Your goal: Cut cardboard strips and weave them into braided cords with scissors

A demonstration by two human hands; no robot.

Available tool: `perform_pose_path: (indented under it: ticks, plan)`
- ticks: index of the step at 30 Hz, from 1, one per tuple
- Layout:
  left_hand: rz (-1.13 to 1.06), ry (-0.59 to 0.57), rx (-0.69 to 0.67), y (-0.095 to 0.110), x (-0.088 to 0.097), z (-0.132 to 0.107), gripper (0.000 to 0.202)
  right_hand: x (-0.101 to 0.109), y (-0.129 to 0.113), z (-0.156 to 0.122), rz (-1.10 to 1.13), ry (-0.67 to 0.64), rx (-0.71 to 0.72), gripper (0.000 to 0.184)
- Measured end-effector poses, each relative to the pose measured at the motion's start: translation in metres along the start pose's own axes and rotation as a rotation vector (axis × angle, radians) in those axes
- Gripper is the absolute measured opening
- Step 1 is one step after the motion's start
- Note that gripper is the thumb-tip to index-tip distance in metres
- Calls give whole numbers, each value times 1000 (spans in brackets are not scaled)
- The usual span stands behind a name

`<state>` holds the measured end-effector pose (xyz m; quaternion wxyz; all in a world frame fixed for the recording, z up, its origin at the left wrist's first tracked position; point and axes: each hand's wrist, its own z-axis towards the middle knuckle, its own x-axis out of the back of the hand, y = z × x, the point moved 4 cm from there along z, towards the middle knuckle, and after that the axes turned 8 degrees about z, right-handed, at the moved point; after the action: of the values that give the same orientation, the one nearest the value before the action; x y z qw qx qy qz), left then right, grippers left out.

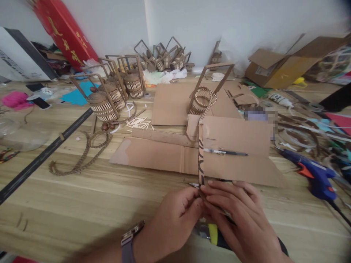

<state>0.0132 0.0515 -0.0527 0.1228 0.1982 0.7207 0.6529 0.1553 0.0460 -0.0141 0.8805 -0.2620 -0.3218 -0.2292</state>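
Near the front of the table, my left hand (178,212), with a watch on its wrist, pinches the near end of a narrow cardboard strip (201,160) with black printing. My right hand (241,212) is closed on the same end, its fingers bent over it and touching my left fingertips. The strip runs away from me to a ridged, curled band by a small bucket (202,100) with a tall square handle. A pointed metal tip (194,185) shows beside my left fingers. Beneath my right hand lies a yellow-green and black tool (212,233), mostly hidden.
Flat cardboard (153,155) lies ahead with a pen (227,152) on it. A blue glue gun (315,175) is at right. Finished lidded buckets (101,104), wooden sticks (139,123) and a coiled ridged strip (82,160) are at left. An open carton (285,69) stands behind.
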Motion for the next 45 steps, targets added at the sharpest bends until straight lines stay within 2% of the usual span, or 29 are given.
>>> perform_pose_path:
  ticks: [5,12,16,20,29,36,39,45]
  plan:
    - [-16,-26,0,4,-3,-3,29,5,-1,4,0,-20,22,11]
    - [-82,-53,44,6,-6,-3,27,6,5,0,34,9,-77,8]
    - [-179,-54,44,-2,-6,-3,38,7,2,1,25,-7,-40,8]
    - [-89,-28,2,-7,-2,-1,43,6,-1,3,-16,-19,18,8]
    - [-49,-18,6,2,-2,-2,32,7,-1,4,8,-7,24,9]
    - [-94,-50,32,4,-5,-5,34,9,4,1,12,-1,-87,9]
    - [-181,-59,43,-1,-5,-4,41,8,2,2,9,-8,-45,9]
    - [-13,8,3,-2,1,-1,35,5,-4,6,-58,-34,62,12]
